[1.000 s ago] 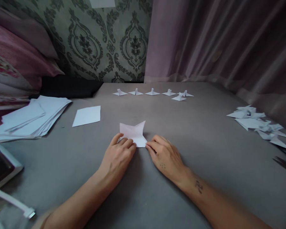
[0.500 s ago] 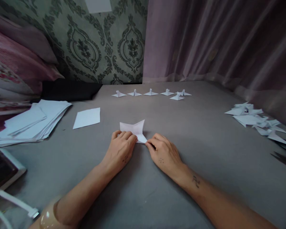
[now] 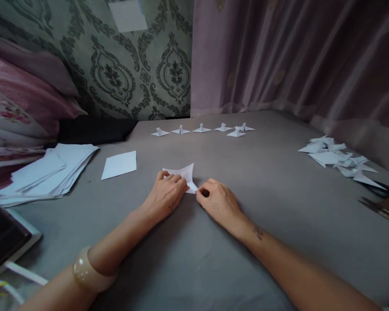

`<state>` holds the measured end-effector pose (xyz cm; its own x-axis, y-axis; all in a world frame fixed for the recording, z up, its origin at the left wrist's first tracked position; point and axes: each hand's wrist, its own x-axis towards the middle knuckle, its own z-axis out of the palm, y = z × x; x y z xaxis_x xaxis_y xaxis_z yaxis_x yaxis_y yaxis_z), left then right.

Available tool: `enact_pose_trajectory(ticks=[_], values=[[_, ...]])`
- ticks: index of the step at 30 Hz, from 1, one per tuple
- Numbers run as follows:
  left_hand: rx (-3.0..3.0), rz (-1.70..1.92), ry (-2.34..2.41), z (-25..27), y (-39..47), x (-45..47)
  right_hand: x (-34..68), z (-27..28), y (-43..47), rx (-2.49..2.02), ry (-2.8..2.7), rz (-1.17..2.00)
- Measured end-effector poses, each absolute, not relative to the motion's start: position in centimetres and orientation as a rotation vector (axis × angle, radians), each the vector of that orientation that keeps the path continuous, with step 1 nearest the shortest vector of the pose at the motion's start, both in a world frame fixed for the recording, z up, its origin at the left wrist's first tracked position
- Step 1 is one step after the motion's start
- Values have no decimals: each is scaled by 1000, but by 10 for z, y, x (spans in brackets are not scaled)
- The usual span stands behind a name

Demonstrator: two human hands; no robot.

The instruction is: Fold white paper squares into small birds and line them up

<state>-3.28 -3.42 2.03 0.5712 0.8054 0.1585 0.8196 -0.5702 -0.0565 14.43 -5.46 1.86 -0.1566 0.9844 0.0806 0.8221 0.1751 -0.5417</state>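
Note:
A partly folded sheet of white paper [image 3: 187, 172] lies on the grey surface in front of me, one flap standing up at the back. My left hand [image 3: 169, 189] is closed over its left and near side, fingers curled on it and hiding much of the folds. At the sheet's near right corner, my right hand [image 3: 218, 202] pinches the tip between thumb and forefinger. Behind them, several small folded paper figures [image 3: 201, 128] stand in a row, with one figure [image 3: 236, 133] set in front of the others.
A square white sheet [image 3: 119, 165] and a stack of paper [image 3: 71, 160] lie on the left. A dark-screened device [image 3: 6, 237] is at the near left, with white cables. To the right are a heap of folded paper pieces [image 3: 339, 157] and scissors [image 3: 381, 210].
My view has shifted slightly up and to the right. The left hand covers a little more of the paper; the right hand keeps its pinch on the corner.

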Motion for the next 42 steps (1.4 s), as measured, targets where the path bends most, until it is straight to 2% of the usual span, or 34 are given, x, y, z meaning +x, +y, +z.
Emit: enact_pose_trajectory(ticks=[10,18,27,42], values=[[-2708,-258,-1278,10,-22,-38,143,21,-55,-1716,-2020,551],[-2714,-304,-1191,5,-19,-41,174,17,-58,-1460,-2064,595],[-2730,-309,-1207,4,-21,-40,168,24,-76,-1363,-2488,285],[-2718,-359,-1197,4,-19,-41,164,24,-82,-1393,-2656,50]])
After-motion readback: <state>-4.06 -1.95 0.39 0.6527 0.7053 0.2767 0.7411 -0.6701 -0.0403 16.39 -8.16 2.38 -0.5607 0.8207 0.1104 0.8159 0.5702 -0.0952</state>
